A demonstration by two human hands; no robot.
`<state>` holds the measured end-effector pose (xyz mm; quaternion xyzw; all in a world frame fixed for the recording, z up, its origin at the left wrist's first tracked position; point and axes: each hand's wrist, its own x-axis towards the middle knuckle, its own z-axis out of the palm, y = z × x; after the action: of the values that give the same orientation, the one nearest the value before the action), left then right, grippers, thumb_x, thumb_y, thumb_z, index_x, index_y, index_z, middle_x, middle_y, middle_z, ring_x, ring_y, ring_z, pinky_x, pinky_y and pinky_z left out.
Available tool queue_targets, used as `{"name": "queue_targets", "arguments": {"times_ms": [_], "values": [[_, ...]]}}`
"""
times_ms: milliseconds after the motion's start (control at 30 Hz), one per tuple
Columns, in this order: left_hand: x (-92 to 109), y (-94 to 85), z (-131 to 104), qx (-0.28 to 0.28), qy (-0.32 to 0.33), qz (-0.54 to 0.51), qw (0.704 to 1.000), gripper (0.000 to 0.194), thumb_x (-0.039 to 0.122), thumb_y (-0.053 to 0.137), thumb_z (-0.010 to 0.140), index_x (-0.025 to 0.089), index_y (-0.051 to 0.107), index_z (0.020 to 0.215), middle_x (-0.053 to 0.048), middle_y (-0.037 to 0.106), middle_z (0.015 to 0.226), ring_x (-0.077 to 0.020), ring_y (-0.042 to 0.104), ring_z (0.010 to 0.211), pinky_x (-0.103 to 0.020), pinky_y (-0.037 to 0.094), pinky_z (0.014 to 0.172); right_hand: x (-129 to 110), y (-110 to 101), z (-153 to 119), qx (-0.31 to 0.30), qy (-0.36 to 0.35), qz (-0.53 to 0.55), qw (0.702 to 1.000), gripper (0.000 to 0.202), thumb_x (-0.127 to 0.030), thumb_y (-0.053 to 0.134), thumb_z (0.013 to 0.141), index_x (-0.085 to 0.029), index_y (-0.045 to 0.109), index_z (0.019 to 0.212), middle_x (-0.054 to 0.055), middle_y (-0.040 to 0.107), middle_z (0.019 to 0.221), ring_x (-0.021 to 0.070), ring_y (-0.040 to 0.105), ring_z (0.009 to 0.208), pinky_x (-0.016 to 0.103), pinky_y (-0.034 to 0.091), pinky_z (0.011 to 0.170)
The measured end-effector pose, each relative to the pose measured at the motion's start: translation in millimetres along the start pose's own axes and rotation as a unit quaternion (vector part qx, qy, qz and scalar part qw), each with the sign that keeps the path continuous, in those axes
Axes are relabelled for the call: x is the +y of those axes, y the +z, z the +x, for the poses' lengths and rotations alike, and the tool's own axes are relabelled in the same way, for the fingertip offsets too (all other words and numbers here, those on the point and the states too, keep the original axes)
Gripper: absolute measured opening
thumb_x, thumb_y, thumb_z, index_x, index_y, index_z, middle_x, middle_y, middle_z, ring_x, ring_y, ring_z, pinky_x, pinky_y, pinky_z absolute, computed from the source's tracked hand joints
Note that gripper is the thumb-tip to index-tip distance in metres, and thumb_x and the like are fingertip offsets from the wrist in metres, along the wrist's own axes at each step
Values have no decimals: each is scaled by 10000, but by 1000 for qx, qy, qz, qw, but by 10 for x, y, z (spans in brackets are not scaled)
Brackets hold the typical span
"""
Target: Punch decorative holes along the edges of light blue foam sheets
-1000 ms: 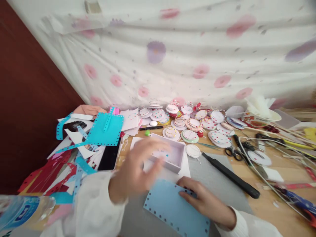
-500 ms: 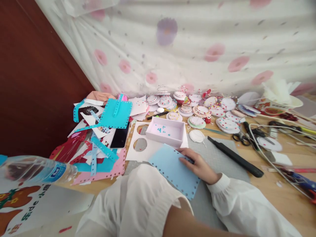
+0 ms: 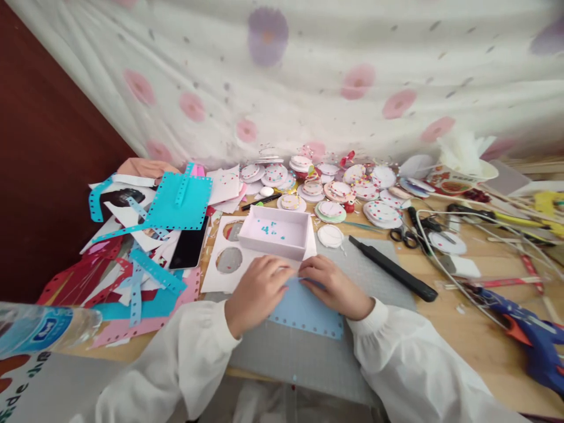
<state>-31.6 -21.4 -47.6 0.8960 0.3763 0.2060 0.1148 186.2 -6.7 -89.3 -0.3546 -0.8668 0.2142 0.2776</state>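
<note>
A light blue paper sheet (image 3: 306, 311) with holes punched along its border lies on a grey cutting mat (image 3: 264, 349) in front of me. My left hand (image 3: 263, 289) has its bent fingers on the sheet's upper left part. Opposite it, my right hand (image 3: 337, 286) grips the upper right edge, fingers curled over the paper. Fingertips of the two hands almost meet, and they cover the sheet's far edge. Just beyond them stands a shallow white box (image 3: 275, 235) with small blue bits inside. It rests on white card (image 3: 211, 276) with round holes cut in it.
Paper scraps and turquoise sheets (image 3: 180, 200) pile up at left, beside a phone (image 3: 189, 247) and a plastic bottle (image 3: 53, 329). Decorated paper discs (image 3: 383, 214) line the back. A black tool (image 3: 392, 269), scissors (image 3: 403, 237) and a blue glue gun (image 3: 524, 329) lie at right.
My left hand has come up from below onto the blue sheet beside my right hand. The sheet has turned to lie straighter, and the view has shifted right.
</note>
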Motion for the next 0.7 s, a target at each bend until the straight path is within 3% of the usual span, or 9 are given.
{"name": "queue_targets", "arguments": {"times_ms": [133, 300, 433, 567, 700], "values": [[-305, 90, -121, 30, -12, -8, 999, 235, 173, 434, 947, 164, 669, 948, -57, 692, 854, -188, 618, 813, -353, 496, 746, 33, 16, -20, 27, -2, -37, 999, 143, -130, 505, 898, -164, 622, 971, 91, 608, 913, 216, 525, 866, 376, 476, 775], [-503, 120, -235, 69, 12, 62, 996, 277, 137, 395, 955, 136, 662, 1031, -103, 686, 1023, -218, 603, 952, -377, 509, 810, 82, 83, -107, 72, -27, -81, 994, 244, -63, 422, 912, -122, 632, 1021, 117, 611, 892, 211, 507, 814, 347, 491, 703], [-425, 185, -262, 91, 27, 178, 979, 295, 104, 402, 945, 105, 619, 1146, -156, 633, 1165, -273, 567, 1066, -442, 485, 859, 91, 145, -135, 85, -49, -114, 989, 317, -52, 381, 921, -134, 635, 1092, 117, 621, 911, 208, 515, 819, 341, 503, 712], [-261, 312, -300, 75, 42, 166, 982, 311, 96, 412, 949, 88, 565, 1220, -144, 622, 1196, -255, 561, 1089, -412, 473, 896, 100, 197, -148, 105, -38, -138, 984, 296, -53, 413, 915, -136, 658, 1060, 117, 633, 905, 222, 507, 830, 374, 500, 718], [-226, 384, -307, 106, 13, 134, 985, 298, 75, 409, 947, 64, 566, 1200, -144, 650, 1099, -239, 579, 1019, -402, 491, 867, 106, 229, -162, 110, -32, -146, 983, 305, -18, 425, 893, -121, 652, 1070, 118, 632, 899, 210, 497, 799, 353, 511, 693]]}}
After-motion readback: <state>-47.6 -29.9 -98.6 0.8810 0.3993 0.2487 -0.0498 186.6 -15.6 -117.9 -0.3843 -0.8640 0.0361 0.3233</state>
